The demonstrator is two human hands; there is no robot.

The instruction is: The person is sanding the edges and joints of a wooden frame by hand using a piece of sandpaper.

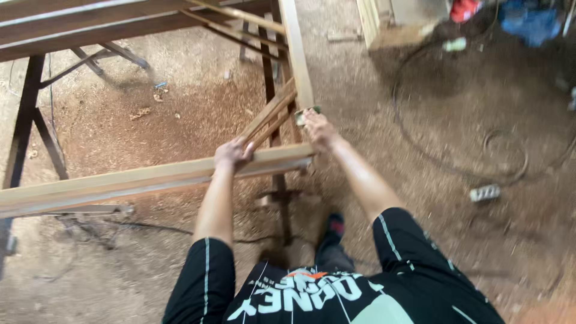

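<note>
- Left hand (233, 153) closed around thin wood sticks (270, 117) where they cross the long wood beam (150, 178), maybe to keep them from sliding.
- Right hand (318, 129) pressed on the beam's end, grip closed on a small green thing (307, 112); too blurry to tell what.
- Beam lying flat across a metal bench frame (24, 120), above the dusty floor (180, 114).
- No boxes or bowls with things inside close by.

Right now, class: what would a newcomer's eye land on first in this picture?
Two bare arms reaching to mid-frame: the left hand grips thin wooden slats over a long timber beam, while the right hand holds a small greenish object. Sawdust-covered floor surrounds them, with a coiled cable to the right.
</note>
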